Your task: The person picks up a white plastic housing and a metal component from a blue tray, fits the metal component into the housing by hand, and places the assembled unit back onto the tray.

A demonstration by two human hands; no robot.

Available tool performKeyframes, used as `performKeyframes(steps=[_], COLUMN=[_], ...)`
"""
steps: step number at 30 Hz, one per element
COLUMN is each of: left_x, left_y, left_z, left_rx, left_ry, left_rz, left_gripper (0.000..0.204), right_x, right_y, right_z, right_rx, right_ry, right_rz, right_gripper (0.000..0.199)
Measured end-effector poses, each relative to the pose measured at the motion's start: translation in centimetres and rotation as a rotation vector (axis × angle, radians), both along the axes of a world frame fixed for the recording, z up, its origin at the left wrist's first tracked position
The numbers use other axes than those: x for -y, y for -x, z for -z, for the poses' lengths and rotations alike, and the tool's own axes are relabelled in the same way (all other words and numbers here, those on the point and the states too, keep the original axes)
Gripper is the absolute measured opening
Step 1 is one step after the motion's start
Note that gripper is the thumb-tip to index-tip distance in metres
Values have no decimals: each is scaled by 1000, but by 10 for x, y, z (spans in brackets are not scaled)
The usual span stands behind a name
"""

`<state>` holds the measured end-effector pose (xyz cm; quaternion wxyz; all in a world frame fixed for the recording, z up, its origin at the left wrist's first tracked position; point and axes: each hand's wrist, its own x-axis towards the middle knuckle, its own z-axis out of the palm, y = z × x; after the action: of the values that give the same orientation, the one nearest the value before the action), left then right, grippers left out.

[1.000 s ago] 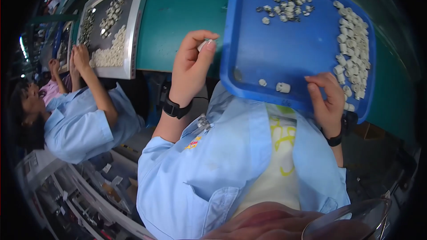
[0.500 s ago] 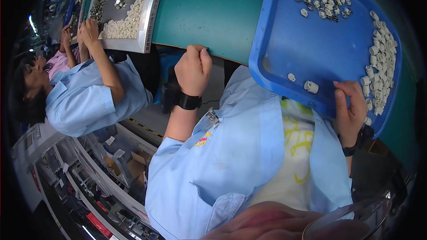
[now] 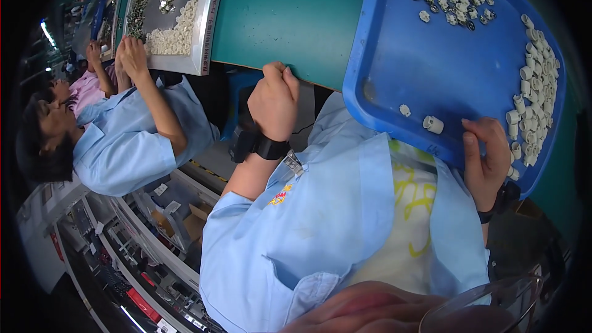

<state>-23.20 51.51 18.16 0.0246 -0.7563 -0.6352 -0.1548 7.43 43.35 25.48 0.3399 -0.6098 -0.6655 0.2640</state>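
Observation:
My left hand is closed in a fist beside the green tabletop's front edge, thumb up against the curled index finger. Whatever it may hold is hidden. My right hand hovers over the near rim of a blue tray. Its thumb and bent index finger stand apart, and I see nothing between them. Left of those fingertips, a white plastic cylinder lies on its side in the tray. Farther left is a small white round piece. Many similar white cylinders are heaped along the tray's right side.
Small white-and-dark metal parts lie scattered at the tray's far end. Left of the tray stretches the green tabletop. Beyond it, a metal-framed tray holds sorted small parts, where a co-worker in a light blue shirt is handling something.
My left hand has shifted slightly to the right, still closed. My right hand is a touch lower. The cylinder and the small round piece stay put. The co-worker's hands have moved slightly.

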Motion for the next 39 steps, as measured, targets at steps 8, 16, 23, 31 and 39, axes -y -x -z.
performKeyframes(steps=[8, 16, 23, 31, 39], left_x=[0, 4, 5, 6, 2], left_y=[-7, -14, -17, -15, -20], left_z=[5, 13, 18, 27, 25], left_rx=[-107, -44, 30, 92, 87], left_ry=[-51, -116, -138, -161, -213], left_rz=[-75, -108, -116, -158, -185], left_gripper=[15, 22, 27, 27, 23], right_x=[0, -2, -4, -2, 1], right_y=[2, 5, 6, 4, 4], right_z=[-1, -2, -1, 2, 1], right_rx=[28, 35, 41, 28, 41], right_ry=[23, 46, 24, -19, 3], right_rz=[-16, 32, 64, 41, 34], right_gripper=[10, 10, 10, 11, 12])
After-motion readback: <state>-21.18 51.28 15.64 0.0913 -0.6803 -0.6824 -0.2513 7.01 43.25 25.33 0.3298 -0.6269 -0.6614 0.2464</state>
